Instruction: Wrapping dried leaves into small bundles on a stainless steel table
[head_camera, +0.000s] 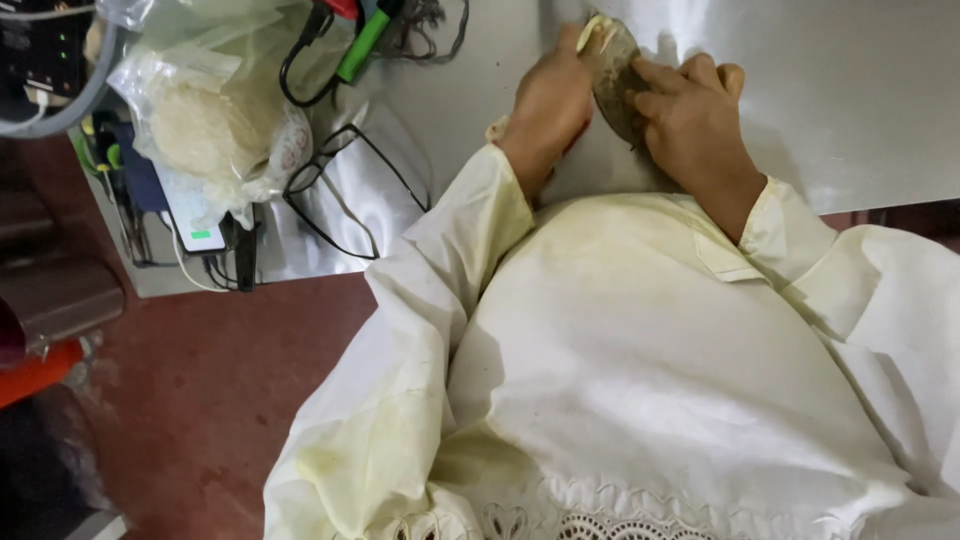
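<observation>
Gripping from both sides, the two hands meet over a dark, flattish oval thing (612, 75) with a pale yellowish edge at its far tip, held just above or against the shiny steel tabletop (850, 110); what it is exactly I cannot tell. The left hand (550, 100) closes on its left flank, fingers curled together around the edge, thumb near the pale tip. The right hand (690, 115) lies on the right flank, fingers pressed side by side and laid flat across the dark face, fingertips pointing toward the left hand. The thing's long axis runs away from the person and leans slightly left at its far end, so that its near end sits between the two wrists and its pale tip lies beyond the fingers. Both hands are equally close; neither is free. Cream sleeves (470, 220) and a stained white garment fill the lower view. Well to the left on the table lie black-rimmed eyeglasses (345, 190), a clear plastic bag with a pale round lump (215, 125), cables and a green-handled tool (365, 45).
</observation>
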